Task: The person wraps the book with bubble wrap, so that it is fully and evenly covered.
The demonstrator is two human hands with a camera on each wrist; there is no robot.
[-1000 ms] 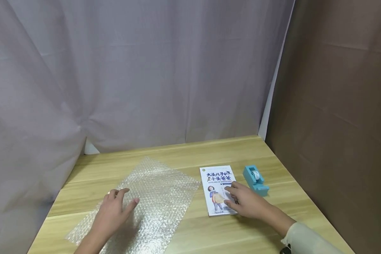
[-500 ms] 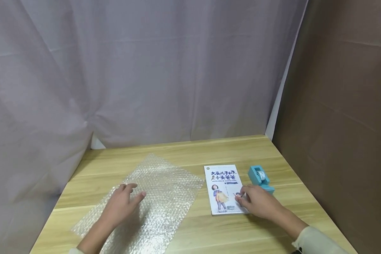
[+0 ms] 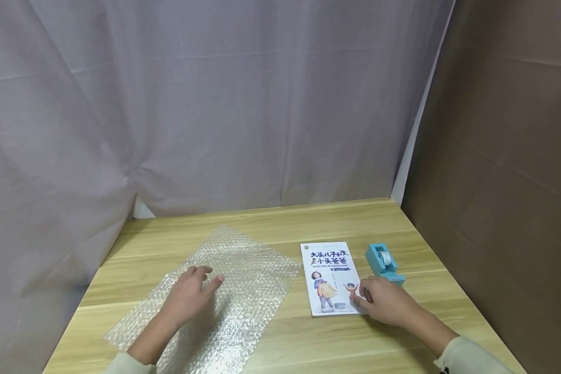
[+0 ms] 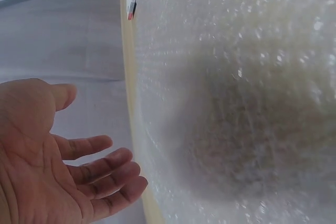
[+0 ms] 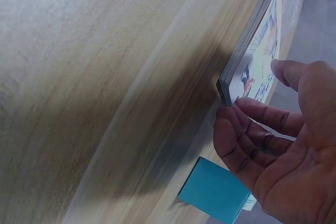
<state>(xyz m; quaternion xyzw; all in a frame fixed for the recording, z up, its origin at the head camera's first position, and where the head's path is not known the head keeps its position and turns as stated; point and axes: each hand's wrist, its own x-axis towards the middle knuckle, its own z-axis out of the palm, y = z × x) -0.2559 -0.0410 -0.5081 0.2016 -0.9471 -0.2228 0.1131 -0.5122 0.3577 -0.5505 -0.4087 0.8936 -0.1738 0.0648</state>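
Observation:
My left hand (image 3: 187,296) hovers over a sheet of clear bubble wrap (image 3: 248,291) lying flat on the table, its fingers loosely spread and holding nothing. In the left wrist view that hand (image 4: 58,161) is apart from the bubble wrap (image 4: 252,77), on which its shadow falls. A white paperback book (image 3: 324,278) with a drawn cover lies right of the wrap. At the book's right edge is my right hand (image 3: 385,301), thumb over the cover. From the right wrist, the bent fingertips of this hand (image 5: 278,145) appear beside the edge of the book (image 5: 257,51); firm contact is unclear.
A blue tape dispenser (image 3: 383,262) with a roll of tape stands right of the book, just beyond my right hand. The wooden table (image 3: 280,221) ends at a grey curtain (image 3: 215,104) behind and a brown one (image 3: 505,156) on the right.
My right hand has drawn back from over the cover to the book's right edge. The left hand has shifted slightly right above the bubble wrap. The head view has turned a little.

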